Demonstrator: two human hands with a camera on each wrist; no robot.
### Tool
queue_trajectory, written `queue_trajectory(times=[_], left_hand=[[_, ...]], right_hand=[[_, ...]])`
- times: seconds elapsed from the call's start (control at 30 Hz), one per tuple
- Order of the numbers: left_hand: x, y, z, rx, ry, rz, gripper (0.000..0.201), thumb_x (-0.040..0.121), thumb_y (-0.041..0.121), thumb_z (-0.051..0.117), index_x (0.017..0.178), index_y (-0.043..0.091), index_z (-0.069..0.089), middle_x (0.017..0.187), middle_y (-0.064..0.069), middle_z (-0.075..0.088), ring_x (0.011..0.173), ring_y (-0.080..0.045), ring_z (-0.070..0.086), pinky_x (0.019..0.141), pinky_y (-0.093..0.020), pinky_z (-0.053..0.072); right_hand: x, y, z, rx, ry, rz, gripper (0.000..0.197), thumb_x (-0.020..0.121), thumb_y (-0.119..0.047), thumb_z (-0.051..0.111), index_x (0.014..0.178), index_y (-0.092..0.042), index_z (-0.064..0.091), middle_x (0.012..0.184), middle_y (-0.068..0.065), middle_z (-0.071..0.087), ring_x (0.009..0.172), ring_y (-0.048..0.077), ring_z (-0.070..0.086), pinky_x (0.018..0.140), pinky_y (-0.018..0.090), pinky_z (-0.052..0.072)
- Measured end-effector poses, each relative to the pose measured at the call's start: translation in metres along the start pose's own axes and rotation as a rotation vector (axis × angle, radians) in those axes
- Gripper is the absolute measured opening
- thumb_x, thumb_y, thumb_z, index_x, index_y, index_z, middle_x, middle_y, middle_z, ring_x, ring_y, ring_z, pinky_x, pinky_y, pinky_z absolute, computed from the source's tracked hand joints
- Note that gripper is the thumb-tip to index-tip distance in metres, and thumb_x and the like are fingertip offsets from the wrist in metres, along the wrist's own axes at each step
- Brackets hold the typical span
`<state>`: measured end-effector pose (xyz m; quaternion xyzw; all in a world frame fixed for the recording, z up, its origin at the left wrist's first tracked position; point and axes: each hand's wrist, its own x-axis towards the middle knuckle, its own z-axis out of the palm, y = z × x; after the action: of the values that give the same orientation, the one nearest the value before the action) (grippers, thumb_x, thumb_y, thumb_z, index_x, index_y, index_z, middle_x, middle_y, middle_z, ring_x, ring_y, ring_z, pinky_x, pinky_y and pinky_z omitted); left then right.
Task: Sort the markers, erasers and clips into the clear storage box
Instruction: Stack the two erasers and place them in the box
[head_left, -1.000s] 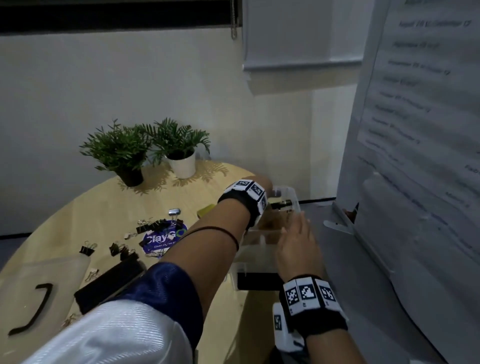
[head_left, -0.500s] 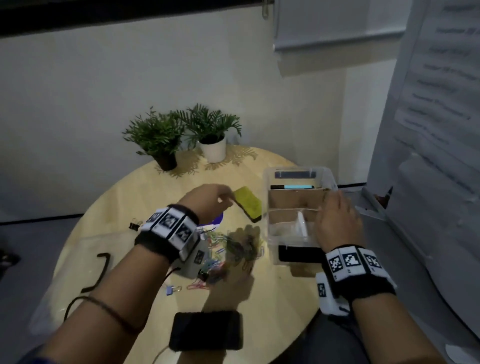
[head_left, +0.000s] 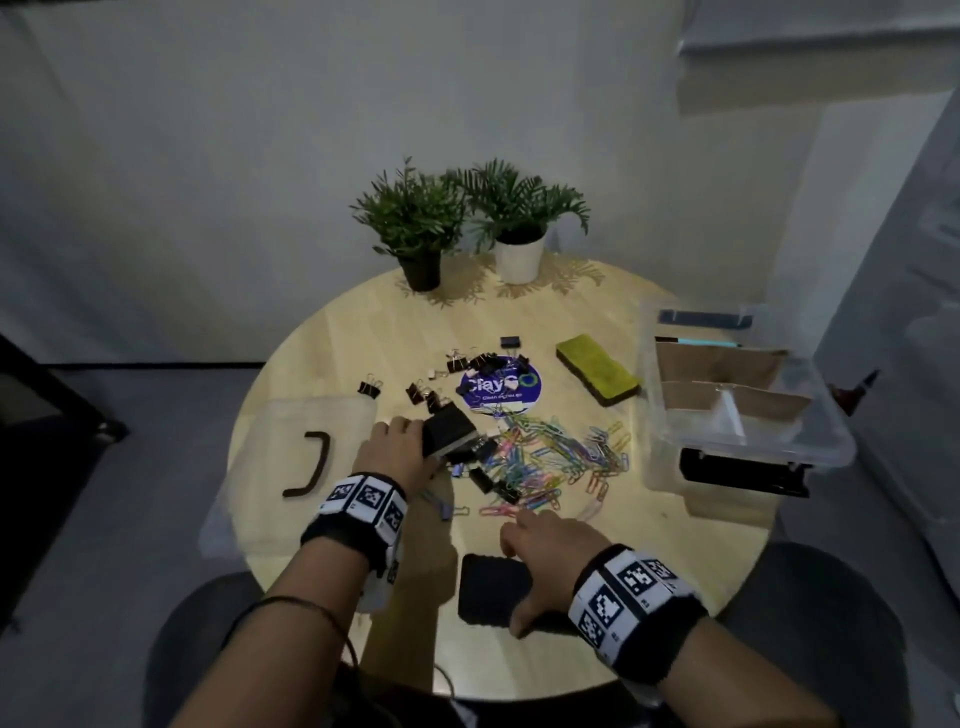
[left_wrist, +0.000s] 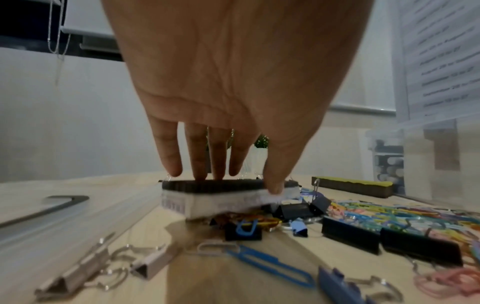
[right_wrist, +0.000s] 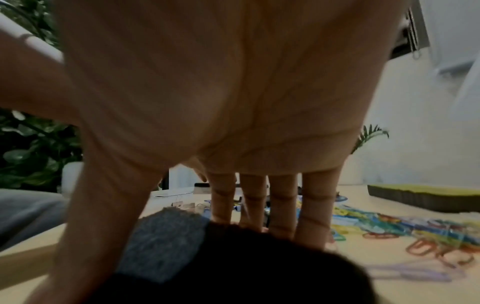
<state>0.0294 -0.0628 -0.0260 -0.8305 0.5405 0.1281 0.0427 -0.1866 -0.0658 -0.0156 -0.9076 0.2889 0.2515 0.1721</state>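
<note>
My left hand (head_left: 410, 439) pinches a black-topped eraser with a white side (left_wrist: 221, 197): fingers on its far edge, thumb on the near side. It sits tilted on binder clips (left_wrist: 293, 211) at mid table. My right hand (head_left: 514, 571) spans a black felt eraser (head_left: 488, 592) near the front edge, fingers over its far edge (right_wrist: 275, 222), thumb at the near left. A yellow-topped eraser (head_left: 597, 369) lies beside the clear storage box (head_left: 831, 447) at the right. A teal marker (head_left: 696, 341) lies in the box. Coloured paper clips (head_left: 566, 457) spread between my hands and the box.
Black binder clips (head_left: 483, 364) lie around a round blue sticker (head_left: 498, 387). The clear lid (head_left: 311, 415) with a dark handle (head_left: 311, 462) rests at the left. Two potted plants (head_left: 467, 218) stand at the back. A paper-covered board (head_left: 909, 260) leans at the right.
My left hand came back from the box, passed the yellow eraser and took hold of the black-topped eraser. My right hand left the box rim and dropped onto the black felt eraser.
</note>
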Motion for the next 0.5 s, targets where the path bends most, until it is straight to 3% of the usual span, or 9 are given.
queue_trajectory(times=[0.17, 0.27, 0.4, 0.47, 0.5], left_hand=[[0.010, -0.003, 0.001, 0.079, 0.043, 0.007, 0.052, 0.089, 0.048, 0.053, 0.131, 0.018, 0.044, 0.133, -0.008, 0.050, 0.125, -0.031, 0.038, 0.100, -0.042, 0.035], [0.013, -0.007, -0.007, 0.060, 0.039, 0.008, 0.051, 0.087, 0.048, 0.054, 0.129, 0.018, 0.046, 0.129, -0.008, 0.050, 0.122, -0.031, 0.040, 0.100, -0.042, 0.035], [0.008, -0.021, -0.026, -0.340, 0.042, -0.018, 0.058, 0.086, 0.043, 0.058, 0.131, 0.012, 0.040, 0.126, -0.011, 0.042, 0.112, -0.032, 0.051, 0.093, -0.042, 0.046], [0.006, -0.031, -0.035, -0.582, 0.052, -0.040, 0.056, 0.084, 0.043, 0.058, 0.125, 0.009, 0.041, 0.122, -0.012, 0.044, 0.093, -0.029, 0.058, 0.077, -0.037, 0.049], [0.006, -0.035, -0.040, -0.682, 0.069, -0.059, 0.054, 0.085, 0.043, 0.057, 0.122, 0.008, 0.041, 0.117, -0.013, 0.048, 0.084, -0.026, 0.058, 0.068, -0.034, 0.047]], right_hand=[[0.002, -0.007, -0.004, -0.053, -0.072, -0.029, 0.064, 0.074, -0.042, 0.073, 0.122, -0.012, 0.043, 0.120, 0.012, 0.046, 0.106, 0.032, 0.048, 0.077, 0.040, 0.039], [-0.002, -0.006, -0.017, 0.214, -0.082, 0.047, 0.060, 0.071, -0.043, 0.074, 0.117, -0.018, 0.044, 0.107, 0.005, 0.054, 0.095, 0.025, 0.056, 0.075, 0.036, 0.049], [0.005, 0.016, -0.066, 0.647, 0.130, 0.172, 0.048, 0.075, -0.047, 0.067, 0.110, -0.027, 0.040, 0.095, -0.002, 0.064, 0.077, 0.015, 0.064, 0.064, 0.025, 0.050], [0.026, 0.036, -0.091, 0.832, 0.263, 0.227, 0.044, 0.080, -0.042, 0.062, 0.113, -0.025, 0.039, 0.091, 0.001, 0.063, 0.071, 0.017, 0.064, 0.062, 0.028, 0.053], [0.041, 0.047, -0.102, 0.888, 0.411, 0.280, 0.046, 0.079, -0.039, 0.063, 0.114, -0.020, 0.042, 0.090, 0.004, 0.062, 0.072, 0.022, 0.064, 0.067, 0.035, 0.056]])
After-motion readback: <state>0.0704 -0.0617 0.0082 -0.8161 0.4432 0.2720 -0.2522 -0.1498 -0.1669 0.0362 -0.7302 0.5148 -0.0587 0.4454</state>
